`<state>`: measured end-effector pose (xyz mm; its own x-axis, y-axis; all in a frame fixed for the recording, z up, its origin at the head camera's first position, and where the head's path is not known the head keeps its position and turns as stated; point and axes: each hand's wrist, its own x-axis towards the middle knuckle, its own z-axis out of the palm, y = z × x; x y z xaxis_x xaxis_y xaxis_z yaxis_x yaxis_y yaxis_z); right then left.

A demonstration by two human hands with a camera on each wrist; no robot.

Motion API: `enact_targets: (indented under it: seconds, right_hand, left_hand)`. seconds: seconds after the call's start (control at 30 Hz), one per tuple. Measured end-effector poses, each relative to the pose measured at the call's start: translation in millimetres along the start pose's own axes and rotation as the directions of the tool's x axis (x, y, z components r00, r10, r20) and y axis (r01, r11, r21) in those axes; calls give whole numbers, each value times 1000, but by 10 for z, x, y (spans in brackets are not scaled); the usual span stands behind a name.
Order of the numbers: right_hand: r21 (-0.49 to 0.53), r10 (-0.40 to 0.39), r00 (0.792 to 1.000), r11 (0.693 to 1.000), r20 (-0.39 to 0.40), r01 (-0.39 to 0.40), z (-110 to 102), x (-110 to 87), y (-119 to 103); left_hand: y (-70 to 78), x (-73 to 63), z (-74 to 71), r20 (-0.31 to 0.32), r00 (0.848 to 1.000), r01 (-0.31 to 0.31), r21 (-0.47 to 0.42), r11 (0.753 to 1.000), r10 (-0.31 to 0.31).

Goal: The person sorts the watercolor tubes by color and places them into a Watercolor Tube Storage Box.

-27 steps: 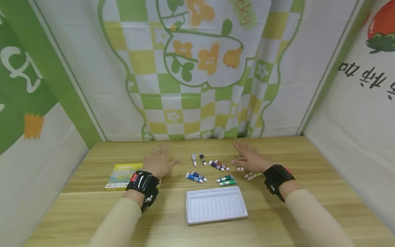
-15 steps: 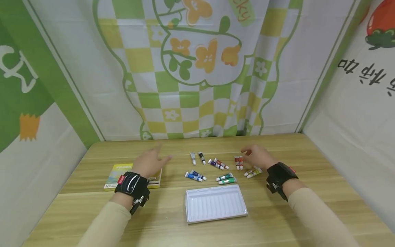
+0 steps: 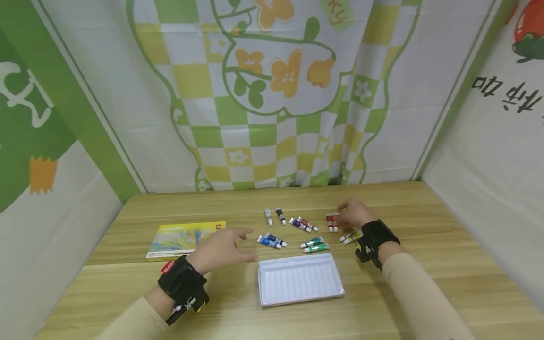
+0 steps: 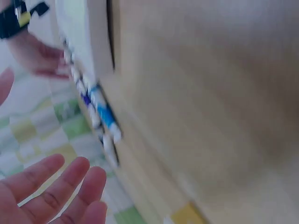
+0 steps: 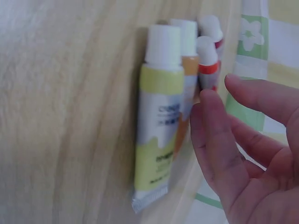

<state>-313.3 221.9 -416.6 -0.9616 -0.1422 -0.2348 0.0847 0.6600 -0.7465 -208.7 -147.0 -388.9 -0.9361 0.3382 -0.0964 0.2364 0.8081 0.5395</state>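
My left hand [image 3: 224, 248] hovers between a flat yellow box [image 3: 176, 240] and a white ribbed plastic tray [image 3: 299, 282], fingers spread and holding nothing. Its fingertips are close to the tray's upper left corner. My right hand [image 3: 358, 213] is at two red paint tubes [image 3: 329, 221], thumb and fingers apart with nothing between them. In the right wrist view, its fingertips come right beside a red-banded tube [image 5: 208, 69]. A yellow paint tube [image 5: 161, 107] and an orange one [image 5: 189, 63] lie nearer the camera, caps up in that view.
More paint tubes lie in pairs: blue [image 3: 269, 242], green [image 3: 316, 248], purple and brown [image 3: 300, 225], and silver and black [image 3: 280, 216]. The wooden table [image 3: 238, 307] ends at a checked curtain [image 3: 272, 141] behind. White cloth walls stand at both sides.
My left hand has come off the yellow box, moving right and nearer toward the tray. My right hand has drawn slightly right off the red tubes, uncovering them, its spread fingers now bent.
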Motion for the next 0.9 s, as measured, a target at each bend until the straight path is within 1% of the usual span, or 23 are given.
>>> enact_targets:
  seconds: [0.07, 0.17, 0.23, 0.3, 0.4, 0.53, 0.63, 0.77, 0.9]
  right_hand:
    - [-13, 15, 1000, 1000, 4, -15, 7, 1, 3]
    - [-58, 20, 1000, 998, -7, -20, 26, 8, -7]
    - [-84, 21, 1000, 996, -8, -21, 43, 18, -15]
    - [-98, 22, 1000, 995, -14, -24, 59, 42, -18]
    - [-116, 24, 1000, 993, -19, -26, 67, 69, -17]
    - [-162, 10, 999, 987, -32, -15, 64, 34, -51]
    - [-145, 21, 999, 989, -38, -26, 73, 10, -88]
    - [-89, 51, 998, 995, -40, -54, 99, 14, -101]
    - [-108, 42, 998, 993, -45, -47, 114, 21, -74]
  left_hand:
    - [26, -23, 97, 44, 999, -31, -6, 1000, 31]
    - [29, -75, 238, 94, 992, -89, 24, 996, 86]
    - [28, -113, 311, 118, 985, -131, 50, 990, 124]
    - [36, -143, 362, 130, 980, -160, 81, 984, 148]
    - [58, -160, 395, 137, 977, -177, 113, 978, 161]
    - [91, -174, 393, 146, 977, -175, 132, 976, 156]
    - [112, -179, 401, 147, 976, -183, 148, 972, 161]
    - [135, -179, 438, 140, 972, -213, 179, 960, 189]
    - [135, -181, 468, 132, 969, -234, 199, 952, 211]
